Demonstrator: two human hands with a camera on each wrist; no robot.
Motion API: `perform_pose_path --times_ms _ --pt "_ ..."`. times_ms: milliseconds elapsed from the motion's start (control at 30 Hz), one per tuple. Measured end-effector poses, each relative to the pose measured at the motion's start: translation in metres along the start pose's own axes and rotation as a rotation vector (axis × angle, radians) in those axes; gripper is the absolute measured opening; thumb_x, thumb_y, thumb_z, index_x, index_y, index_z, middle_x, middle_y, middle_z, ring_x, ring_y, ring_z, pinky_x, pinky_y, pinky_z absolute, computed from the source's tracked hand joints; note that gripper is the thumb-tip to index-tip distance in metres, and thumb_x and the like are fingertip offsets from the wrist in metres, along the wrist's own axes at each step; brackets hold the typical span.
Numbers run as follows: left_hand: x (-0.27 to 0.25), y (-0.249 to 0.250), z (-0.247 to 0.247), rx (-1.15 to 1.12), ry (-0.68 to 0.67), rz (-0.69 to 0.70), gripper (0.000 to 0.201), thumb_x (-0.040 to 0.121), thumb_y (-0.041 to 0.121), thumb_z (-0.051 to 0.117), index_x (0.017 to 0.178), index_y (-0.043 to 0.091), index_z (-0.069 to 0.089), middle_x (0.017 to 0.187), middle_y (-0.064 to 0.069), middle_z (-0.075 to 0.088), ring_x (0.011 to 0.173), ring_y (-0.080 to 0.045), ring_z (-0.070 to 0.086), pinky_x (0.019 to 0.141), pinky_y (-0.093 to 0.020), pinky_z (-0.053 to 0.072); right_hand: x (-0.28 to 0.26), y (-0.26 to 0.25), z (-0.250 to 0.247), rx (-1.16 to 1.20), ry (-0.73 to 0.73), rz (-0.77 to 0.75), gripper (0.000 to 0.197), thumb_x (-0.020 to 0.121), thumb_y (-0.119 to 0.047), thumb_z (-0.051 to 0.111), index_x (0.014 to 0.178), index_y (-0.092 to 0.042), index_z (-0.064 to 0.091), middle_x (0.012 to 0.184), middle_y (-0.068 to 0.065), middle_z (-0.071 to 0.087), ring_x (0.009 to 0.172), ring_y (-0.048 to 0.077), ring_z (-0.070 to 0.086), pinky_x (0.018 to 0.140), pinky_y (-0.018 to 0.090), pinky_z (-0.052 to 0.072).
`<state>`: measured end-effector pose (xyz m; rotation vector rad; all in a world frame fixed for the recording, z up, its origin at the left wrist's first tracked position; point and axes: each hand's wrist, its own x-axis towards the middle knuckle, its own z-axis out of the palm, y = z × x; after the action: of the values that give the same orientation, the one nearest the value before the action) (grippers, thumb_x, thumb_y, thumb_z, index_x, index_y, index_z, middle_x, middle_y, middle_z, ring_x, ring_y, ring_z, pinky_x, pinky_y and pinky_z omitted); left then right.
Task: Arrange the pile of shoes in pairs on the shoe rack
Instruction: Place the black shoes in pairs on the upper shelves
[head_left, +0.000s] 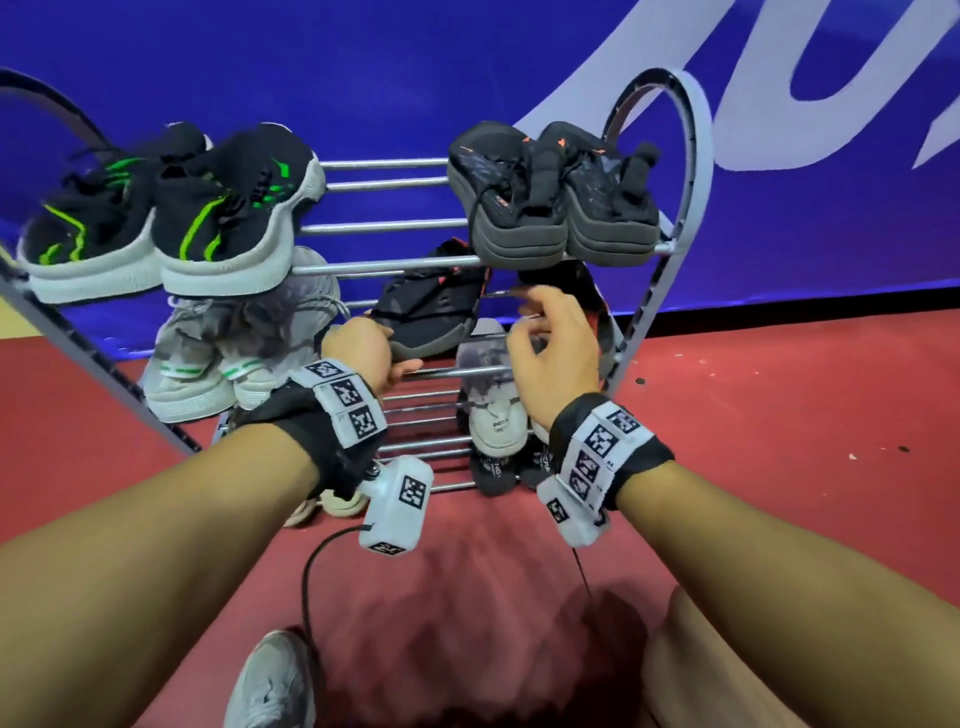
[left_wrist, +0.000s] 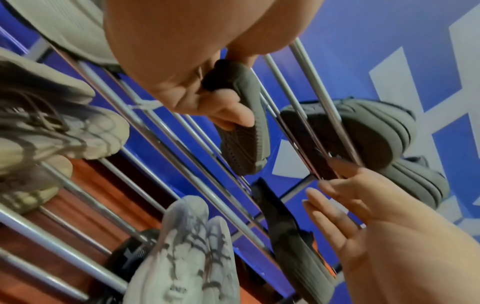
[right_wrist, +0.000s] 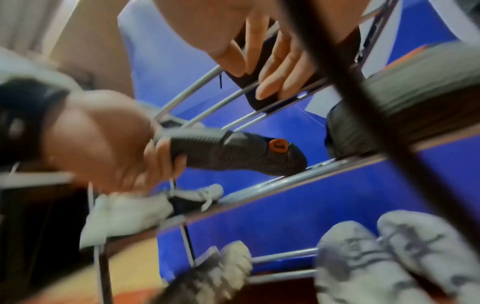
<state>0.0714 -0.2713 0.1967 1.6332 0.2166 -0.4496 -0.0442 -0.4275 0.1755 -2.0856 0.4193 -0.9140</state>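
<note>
The metal shoe rack (head_left: 384, 226) holds a black-and-green pair (head_left: 171, 213) and a black pair with grey soles (head_left: 556, 192) on its top tier. On the second tier a grey pair (head_left: 244, 332) lies at the left. My left hand (head_left: 371, 353) grips the heel of a black shoe with orange marks (head_left: 431, 306), whose sole (left_wrist: 244, 127) shows in the left wrist view. My right hand (head_left: 540, 322) reaches under the top tier. Its straight fingers (right_wrist: 275, 74) touch a second black shoe (head_left: 582, 286) lying against the bars at the right.
A grey-and-white pair (head_left: 493, 395) sits on the third tier, with black shoes (head_left: 498, 467) below it. A beige shoe (head_left: 340, 501) lies on the red floor (head_left: 779, 415) by the rack. My own grey shoe (head_left: 270, 680) and knee (head_left: 737, 675) are in front. A blue banner (head_left: 363, 62) hangs behind.
</note>
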Motion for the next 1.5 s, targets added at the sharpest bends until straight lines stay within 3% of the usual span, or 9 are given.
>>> perform_pose_path --times_ms 100,233,367,467,600,767,900,1233,1500 --pt "-0.009 0.01 -0.024 -0.139 0.067 -0.111 0.023 0.098 0.008 0.041 0.077 0.001 0.047 0.033 -0.005 0.053 0.053 -0.02 0.051 0.048 -0.023 0.041 0.018 -0.012 0.023 0.136 -0.046 0.335 0.041 0.085 -0.028 0.055 0.123 -0.015 0.054 0.098 0.01 0.065 0.082 0.021 0.063 0.083 0.038 0.053" --pt "-0.013 0.013 -0.062 -0.245 0.136 -0.044 0.016 0.09 0.006 0.048 0.074 0.002 0.047 0.044 -0.015 0.053 0.029 -0.017 0.045 0.035 -0.012 0.029 0.029 -0.018 0.039 0.046 -0.238 0.541 0.054 0.093 -0.043 0.054 0.133 -0.007 0.049 0.086 0.003 0.063 0.109 0.031 0.061 0.1 0.044 0.047" --pt "-0.019 0.011 -0.097 -0.35 0.126 -0.023 0.006 0.077 0.009 0.05 0.078 0.005 0.046 0.068 -0.013 0.055 0.025 -0.011 0.029 0.036 -0.012 0.031 0.035 -0.024 0.049 0.203 -0.245 0.64 0.079 0.072 -0.064 0.059 0.139 -0.022 0.051 0.098 0.002 0.065 0.103 0.03 0.066 0.089 0.049 0.057" --pt "-0.025 0.004 -0.109 -0.324 0.099 -0.026 0.011 0.082 0.01 0.047 0.072 0.009 0.043 0.055 -0.005 0.05 0.024 -0.011 0.029 0.032 -0.01 0.021 0.033 -0.023 0.051 0.404 -0.267 0.736 0.046 0.087 -0.035 0.067 0.13 -0.021 0.056 0.103 0.004 0.066 0.096 0.025 0.07 0.062 0.036 0.062" --pt "-0.02 0.002 -0.108 -0.229 0.1 0.013 0.006 0.08 0.018 0.053 0.076 0.014 0.053 0.069 -0.007 0.056 0.036 -0.017 0.045 0.033 -0.017 0.035 0.025 -0.017 0.05 0.37 -0.128 0.717 0.04 0.072 -0.039 0.067 0.11 -0.029 0.059 0.096 0.002 0.068 0.091 0.027 0.072 0.074 0.048 0.062" --pt "-0.009 0.011 -0.105 -0.008 0.266 0.184 0.031 0.096 0.028 0.041 0.108 0.009 0.063 0.113 -0.011 0.066 0.088 -0.03 0.067 0.074 -0.042 0.06 0.032 -0.026 0.036 0.598 -0.009 0.818 0.041 0.091 -0.01 0.054 0.131 -0.017 0.049 0.123 0.014 0.057 0.103 0.034 0.066 0.046 0.028 0.057" --pt "-0.006 0.012 -0.091 -0.177 0.187 0.049 0.03 0.095 0.028 0.035 0.097 0.006 0.055 0.094 -0.019 0.066 0.049 -0.021 0.069 0.039 -0.023 0.052 0.04 -0.033 0.032 0.679 0.09 0.879 0.056 0.089 -0.009 0.053 0.144 -0.017 0.045 0.14 0.016 0.051 0.115 0.041 0.061 0.05 0.032 0.06" --pt "-0.027 -0.002 -0.017 0.146 -0.228 0.184 0.071 0.1 0.037 0.052 0.156 0.035 0.01 0.118 -0.012 0.065 0.091 -0.036 0.072 0.074 -0.045 0.058 0.022 -0.044 0.036 0.953 0.276 0.915 0.061 0.084 -0.003 0.062 0.138 -0.013 0.036 0.131 0.017 0.046 0.092 0.029 0.063 0.053 0.033 0.06" --pt "-0.009 0.001 0.016 0.158 -0.286 0.104 0.054 0.098 0.044 0.051 0.143 0.016 0.042 0.131 -0.007 0.06 0.097 -0.031 0.071 0.061 -0.035 0.058 -0.005 -0.043 0.067 0.848 0.148 0.811 0.071 0.088 -0.013 0.069 0.145 -0.025 0.028 0.126 0.01 0.052 0.115 0.034 0.063 0.069 0.035 0.062"
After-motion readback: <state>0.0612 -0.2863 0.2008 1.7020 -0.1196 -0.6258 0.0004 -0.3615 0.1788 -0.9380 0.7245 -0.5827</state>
